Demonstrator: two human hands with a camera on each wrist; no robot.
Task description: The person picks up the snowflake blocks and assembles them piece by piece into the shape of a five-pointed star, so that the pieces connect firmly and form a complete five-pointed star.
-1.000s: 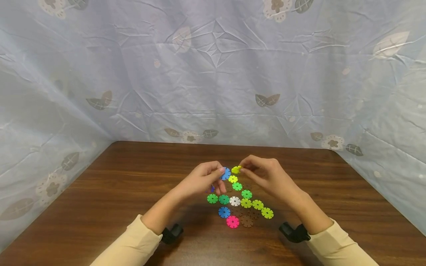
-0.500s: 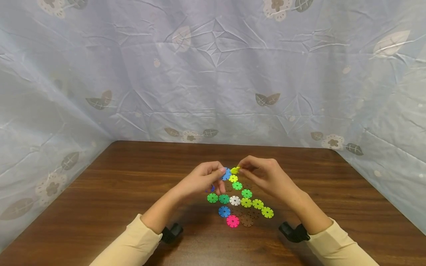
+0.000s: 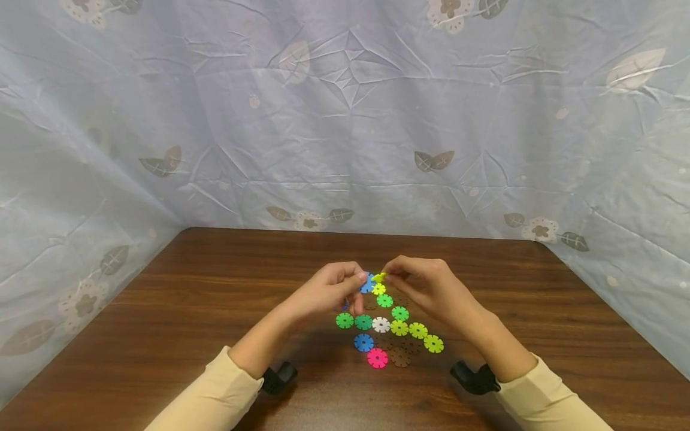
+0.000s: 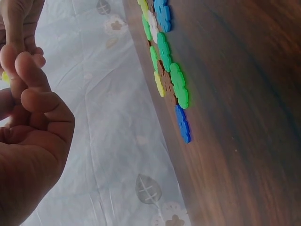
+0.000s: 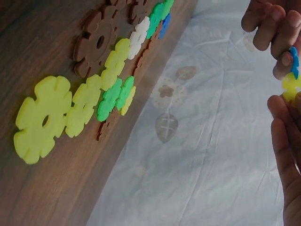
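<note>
My left hand (image 3: 331, 290) pinches a blue notched disc (image 3: 369, 282) between thumb and fingers, raised over the table. From the other side my right hand (image 3: 423, 282) pinches a yellow notched disc (image 3: 380, 278), its edge meeting the blue one's. In the right wrist view the yellow disc (image 5: 291, 85) sits right against the blue disc (image 5: 294, 61), the two standing at an angle to each other. Fingers hide most of both discs in the left wrist view, where only a bit of yellow shows.
Several notched discs lie on the brown table (image 3: 242, 269) below the hands: a white disc (image 3: 380, 325), a pink disc (image 3: 377, 358), a blue disc (image 3: 363, 342), green, yellow-green and brown ones. A patterned curtain (image 3: 345, 120) stands behind the table and along its sides.
My right hand has moved slightly left, bringing the yellow disc up to the blue disc and turning it more edge-on. The left hand has barely moved.
</note>
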